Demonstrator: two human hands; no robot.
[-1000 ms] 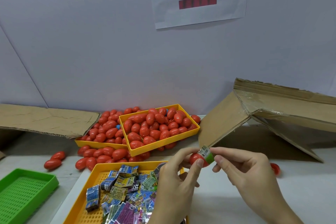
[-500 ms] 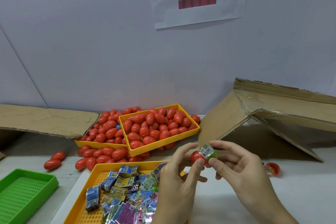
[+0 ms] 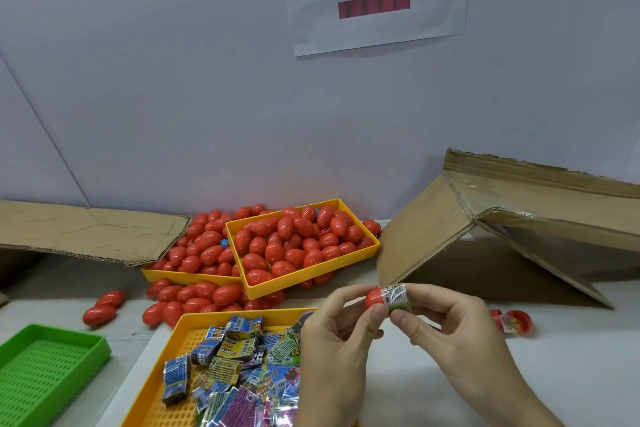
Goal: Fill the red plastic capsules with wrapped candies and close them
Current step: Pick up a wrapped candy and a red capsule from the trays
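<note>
My left hand (image 3: pixel 337 340) pinches a red capsule half (image 3: pixel 373 298) between thumb and forefinger. My right hand (image 3: pixel 446 326) pinches a green wrapped candy (image 3: pixel 397 298), and one end of the candy sits in the half's mouth. Both hands hover above the table, just right of a yellow tray (image 3: pixel 194 329) heaped with wrapped candies (image 3: pixel 239 371). Another red capsule half (image 3: pixel 516 321) with a candy in it lies on the table to the right of my right hand.
Two yellow trays (image 3: pixel 301 279) piled with closed red capsules (image 3: pixel 294 246) stand at the back, with loose capsules (image 3: pixel 100 312) spilled around them. A green perforated tray (image 3: pixel 45 371) is at the front left. An open cardboard box (image 3: pixel 519 218) lies at the right, flat cardboard (image 3: pixel 86 229) at the left.
The candy has turned from tilted to level and gone further into the capsule half. My right hand's fingers have curled closer around it.
</note>
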